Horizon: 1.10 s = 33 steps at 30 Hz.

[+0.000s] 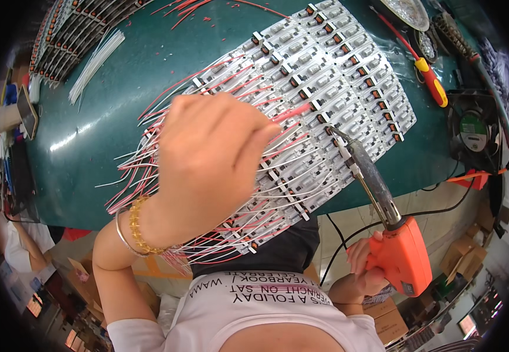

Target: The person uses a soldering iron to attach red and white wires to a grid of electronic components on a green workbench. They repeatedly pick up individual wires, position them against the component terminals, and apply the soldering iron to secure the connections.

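A sheet of small white circuit boards (316, 69), set in rows with black-and-orange parts, lies at the middle of the table and reaches over its near edge. Many red and white wires (143, 170) trail from its left side. Above the boards, my left hand (213, 155) is closed in a pinch on a red wire (292, 112), whose far end meets a board. My right hand (367, 267) grips a soldering gun (404, 255) with an orange handle. Its dark bent tip touches or hovers just over the boards, close to the wire's end; I cannot tell which.
A red-and-yellow screwdriver (431, 81) lies at the right, near metal dishes (407, 13) and a small black fan (472, 126). White wires (96, 64) and a stack of boards (72, 38) sit far left, above a spool (9, 119). A black cable (436, 210) hangs at the right.
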Tool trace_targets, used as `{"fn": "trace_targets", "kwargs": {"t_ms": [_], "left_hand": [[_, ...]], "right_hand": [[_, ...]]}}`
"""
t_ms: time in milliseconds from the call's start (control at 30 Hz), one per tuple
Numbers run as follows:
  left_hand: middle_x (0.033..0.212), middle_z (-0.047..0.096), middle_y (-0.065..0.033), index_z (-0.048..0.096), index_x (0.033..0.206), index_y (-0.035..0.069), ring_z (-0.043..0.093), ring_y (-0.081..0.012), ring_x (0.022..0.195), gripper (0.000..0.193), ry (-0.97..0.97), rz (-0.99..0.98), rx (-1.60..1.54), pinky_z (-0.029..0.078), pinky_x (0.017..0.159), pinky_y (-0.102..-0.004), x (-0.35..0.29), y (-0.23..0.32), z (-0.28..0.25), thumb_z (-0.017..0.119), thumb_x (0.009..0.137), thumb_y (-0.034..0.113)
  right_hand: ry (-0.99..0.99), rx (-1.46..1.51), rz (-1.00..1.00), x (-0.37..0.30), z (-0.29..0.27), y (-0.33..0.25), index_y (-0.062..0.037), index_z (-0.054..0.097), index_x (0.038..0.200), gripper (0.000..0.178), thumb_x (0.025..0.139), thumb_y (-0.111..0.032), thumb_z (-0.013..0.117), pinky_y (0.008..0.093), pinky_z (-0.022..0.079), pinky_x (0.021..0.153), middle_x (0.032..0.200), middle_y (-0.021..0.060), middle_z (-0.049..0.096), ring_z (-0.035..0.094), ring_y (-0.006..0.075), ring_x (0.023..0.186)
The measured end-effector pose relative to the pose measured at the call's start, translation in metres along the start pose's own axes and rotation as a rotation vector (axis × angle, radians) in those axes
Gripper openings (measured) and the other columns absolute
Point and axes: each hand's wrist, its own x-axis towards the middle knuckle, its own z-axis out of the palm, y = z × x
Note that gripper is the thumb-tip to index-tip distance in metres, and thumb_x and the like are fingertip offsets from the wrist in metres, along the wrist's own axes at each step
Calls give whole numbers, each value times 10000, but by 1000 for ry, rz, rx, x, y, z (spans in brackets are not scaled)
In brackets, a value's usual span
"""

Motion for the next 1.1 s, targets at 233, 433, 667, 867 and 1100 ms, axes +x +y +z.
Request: {"fn": "trace_targets", "kwargs": {"t_ms": [233,433,667,867,1100], "left_hand": [[718,549,-44,618,753,66,521,-244,690,132,-146,66,266,397,721,-387,-12,10,5,739,712,31],[715,537,-48,607,788,61,516,-258,697,132,-123,75,262,393,721,-386,-13,10,9,723,731,35],[689,521,-45,596,777,53,485,-231,637,134,-122,-15,88,351,673,-358,-6,8,7,712,748,-6],[685,523,-42,598,757,52,483,-225,636,135,-138,-33,53,342,664,-352,-6,6,7,719,742,-8],[697,538,-47,598,752,49,506,-239,672,141,-154,-38,59,360,684,-359,-5,6,5,728,733,-2]], "right_hand": [[116,34,84,2,11,-6,62,403,1350,797,892,-565,579,254,407,461,506,-24,456,429,98,406],[62,15,17,0,4,3,67,405,1347,814,886,-581,576,250,409,464,506,-34,454,432,92,410],[330,-144,225,8,27,-7,-87,471,592,621,867,-637,558,290,325,497,575,-3,449,452,162,529],[410,-271,235,2,32,1,-80,488,584,657,849,-679,549,291,317,483,575,-3,443,444,148,522],[231,-361,183,1,18,-3,-64,531,609,652,864,-664,528,304,314,476,621,42,529,453,195,514]]}}
